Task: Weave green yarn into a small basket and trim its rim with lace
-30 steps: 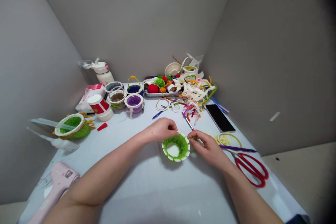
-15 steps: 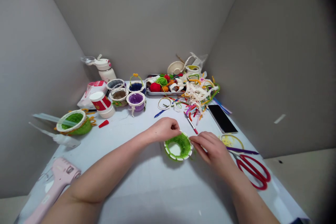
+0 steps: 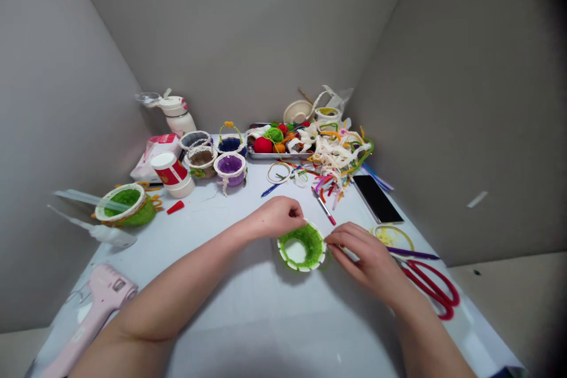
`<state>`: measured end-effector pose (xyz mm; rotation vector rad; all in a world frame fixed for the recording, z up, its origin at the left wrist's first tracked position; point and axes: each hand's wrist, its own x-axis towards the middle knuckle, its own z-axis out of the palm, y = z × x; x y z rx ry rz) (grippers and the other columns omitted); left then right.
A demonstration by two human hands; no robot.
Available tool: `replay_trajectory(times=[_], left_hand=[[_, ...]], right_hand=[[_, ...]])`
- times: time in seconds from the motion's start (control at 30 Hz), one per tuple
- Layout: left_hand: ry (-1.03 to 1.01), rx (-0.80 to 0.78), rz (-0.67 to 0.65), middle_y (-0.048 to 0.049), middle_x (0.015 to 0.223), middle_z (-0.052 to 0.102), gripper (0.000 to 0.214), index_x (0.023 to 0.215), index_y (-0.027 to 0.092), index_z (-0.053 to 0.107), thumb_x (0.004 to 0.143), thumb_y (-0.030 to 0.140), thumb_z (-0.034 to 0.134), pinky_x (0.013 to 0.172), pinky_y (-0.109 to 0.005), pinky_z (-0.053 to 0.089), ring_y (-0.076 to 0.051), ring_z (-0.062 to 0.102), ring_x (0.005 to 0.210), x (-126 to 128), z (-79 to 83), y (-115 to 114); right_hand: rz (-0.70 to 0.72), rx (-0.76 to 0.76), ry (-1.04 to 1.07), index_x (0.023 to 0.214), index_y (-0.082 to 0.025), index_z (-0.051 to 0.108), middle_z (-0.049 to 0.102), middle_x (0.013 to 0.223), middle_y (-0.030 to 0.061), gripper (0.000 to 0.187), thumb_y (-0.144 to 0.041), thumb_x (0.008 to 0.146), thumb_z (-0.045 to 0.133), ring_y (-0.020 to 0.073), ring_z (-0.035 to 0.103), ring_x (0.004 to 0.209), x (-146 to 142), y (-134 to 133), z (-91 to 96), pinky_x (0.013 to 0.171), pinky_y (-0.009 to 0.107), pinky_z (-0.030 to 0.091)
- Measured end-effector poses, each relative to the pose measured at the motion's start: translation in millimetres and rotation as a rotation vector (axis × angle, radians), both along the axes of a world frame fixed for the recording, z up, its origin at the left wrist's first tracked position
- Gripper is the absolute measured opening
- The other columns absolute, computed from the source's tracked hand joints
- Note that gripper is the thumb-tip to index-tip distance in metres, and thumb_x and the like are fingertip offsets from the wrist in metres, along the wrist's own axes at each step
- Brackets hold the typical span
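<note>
A notched white paper cup (image 3: 300, 264) with green yarn (image 3: 315, 240) woven around its wall stands in front of me, its mouth facing up. My left hand (image 3: 280, 217) pinches the far left part of the rim between thumb and fingers. At the right side of the cup, my right hand (image 3: 357, 248) has its thumb and fingertips pressed together on the green yarn, close to the rim. A faint green strand hangs below those fingertips; the pinch itself is partly hidden.
Right: red-handled scissors (image 3: 436, 289), phone (image 3: 378, 199), red pen (image 3: 323, 207). Left: pink glue gun (image 3: 100, 301), green yarn basket (image 3: 144, 212). Further back: small baskets (image 3: 230, 170), a tray (image 3: 279, 156) of yarn balls and tangled white yarn (image 3: 334, 150).
My right hand has shifted slightly right, a little away from the cup's rim. The left hand keeps its hold and the cup stays in place.
</note>
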<state>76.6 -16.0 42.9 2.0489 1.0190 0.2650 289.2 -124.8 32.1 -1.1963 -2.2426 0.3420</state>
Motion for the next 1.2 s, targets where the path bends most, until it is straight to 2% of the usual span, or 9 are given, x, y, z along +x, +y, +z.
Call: replay_trajectory(times=[0.23, 0.5, 0.63, 0.77, 0.9, 1.0, 1.2], left_hand=[[0.004, 0.008, -0.012, -0.0009, 0.074, 0.069, 0.020, 0.076, 0.016, 0.068, 0.075, 0.032, 0.057, 0.059, -0.022, 0.040, -0.014, 0.059, 0.068, 0, -1.0, 1], [0.107, -0.002, -0.095, -0.0007, 0.076, 0.067, 0.019, 0.082, 0.016, 0.067, 0.071, 0.027, 0.055, 0.056, -0.021, 0.038, -0.013, 0.056, 0.066, -5, 10.0, -2], [-0.005, -0.001, -0.118, -0.0017, 0.085, 0.070, 0.023, 0.090, 0.017, 0.068, 0.072, 0.029, 0.059, 0.064, -0.022, 0.044, -0.015, 0.060, 0.074, -1, 10.4, -7], [-0.162, -0.117, -0.086, -0.0027, 0.082, 0.071, 0.022, 0.084, 0.015, 0.070, 0.075, 0.032, 0.060, 0.069, -0.022, 0.047, -0.014, 0.062, 0.075, 8, 3.2, -12], [-0.157, -0.213, -0.063, -0.0029, 0.079, 0.072, 0.022, 0.082, 0.013, 0.071, 0.073, 0.029, 0.060, 0.068, -0.022, 0.048, -0.014, 0.062, 0.074, 11, -0.8, -12], [-0.134, -0.224, -0.025, -0.0029, 0.079, 0.072, 0.021, 0.080, 0.013, 0.071, 0.072, 0.028, 0.060, 0.067, -0.022, 0.047, -0.014, 0.062, 0.074, 11, -1.0, -11], [-0.111, -0.179, 0.034, -0.0026, 0.079, 0.071, 0.022, 0.079, 0.013, 0.070, 0.074, 0.031, 0.058, 0.064, -0.022, 0.045, -0.014, 0.061, 0.072, 12, -5.5, -9]], right_hand=[[-0.025, -0.134, 0.106, 0.092, -0.021, 0.063, 0.064, 0.083, 0.0049, 0.013, -0.018, 0.094, 0.050, 0.0172, 0.059, 0.079, 3, 5, -1.1, 0.073, 0.030, 0.045], [-0.082, -0.341, 0.250, 0.082, -0.018, 0.062, 0.065, 0.078, 0.0024, 0.017, -0.022, 0.092, 0.050, 0.0141, 0.058, 0.072, -8, 15, -20.1, 0.069, 0.025, 0.046], [-0.072, -0.334, 0.302, 0.086, -0.018, 0.064, 0.066, 0.081, 0.0031, 0.016, -0.023, 0.092, 0.050, 0.0150, 0.060, 0.076, -13, 14, -26.2, 0.071, 0.026, 0.047], [-0.087, -0.323, 0.300, 0.084, -0.018, 0.063, 0.066, 0.081, 0.0030, 0.015, -0.022, 0.091, 0.051, 0.0154, 0.060, 0.076, -14, 15, -29.2, 0.072, 0.026, 0.048], [-0.112, -0.354, 0.279, 0.085, -0.018, 0.065, 0.068, 0.082, 0.0028, 0.015, -0.021, 0.090, 0.051, 0.0157, 0.062, 0.077, -12, 16, -26.3, 0.072, 0.026, 0.048], [-0.125, -0.378, 0.247, 0.088, -0.018, 0.068, 0.070, 0.085, 0.0033, 0.017, -0.023, 0.091, 0.052, 0.0163, 0.064, 0.078, -7, 15, -20.5, 0.075, 0.027, 0.049], [-0.104, -0.268, 0.116, 0.096, -0.021, 0.069, 0.071, 0.092, 0.0054, 0.019, -0.027, 0.095, 0.051, 0.0181, 0.064, 0.086, 7, 9, -10.8, 0.077, 0.029, 0.050]])
